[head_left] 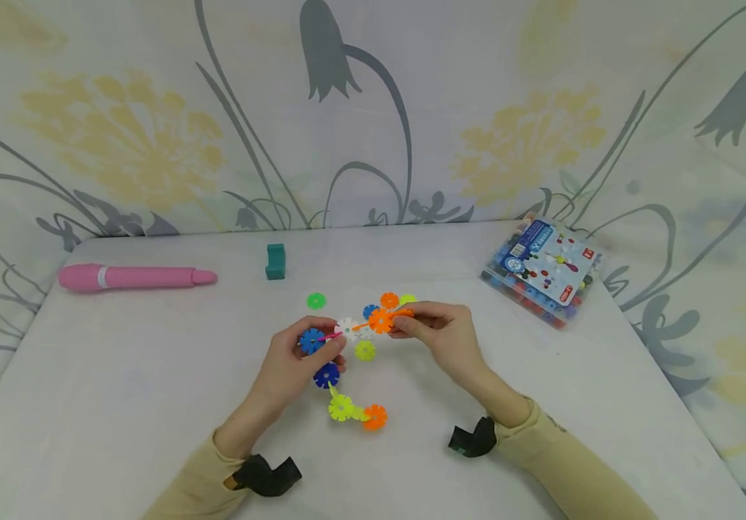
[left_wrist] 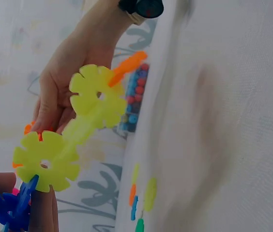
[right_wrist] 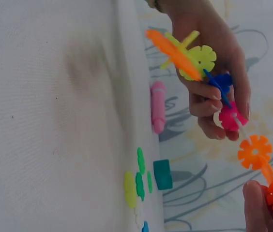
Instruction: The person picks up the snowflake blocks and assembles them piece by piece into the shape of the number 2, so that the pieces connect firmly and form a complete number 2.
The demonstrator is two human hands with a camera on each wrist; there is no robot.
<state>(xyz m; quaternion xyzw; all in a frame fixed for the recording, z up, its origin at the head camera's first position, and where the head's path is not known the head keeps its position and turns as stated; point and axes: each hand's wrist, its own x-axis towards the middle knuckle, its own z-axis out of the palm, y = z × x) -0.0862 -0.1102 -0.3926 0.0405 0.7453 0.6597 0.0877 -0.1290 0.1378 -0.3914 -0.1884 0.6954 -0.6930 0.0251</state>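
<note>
Sleeves [head_left: 574, 462] foremost; fingers of the left hand [head_left: 289, 362] and right hand [head_left: 445, 338] pinch a flower-disc chain [head_left: 326, 375], raised above the desk [head_left: 152, 390]; an uneven pull, twisting the slots, could part its joints.

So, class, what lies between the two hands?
Right wrist view: past the pink disc in the left hand, a white disc, orange disc and another orange piece lead to the right hand.
</note>
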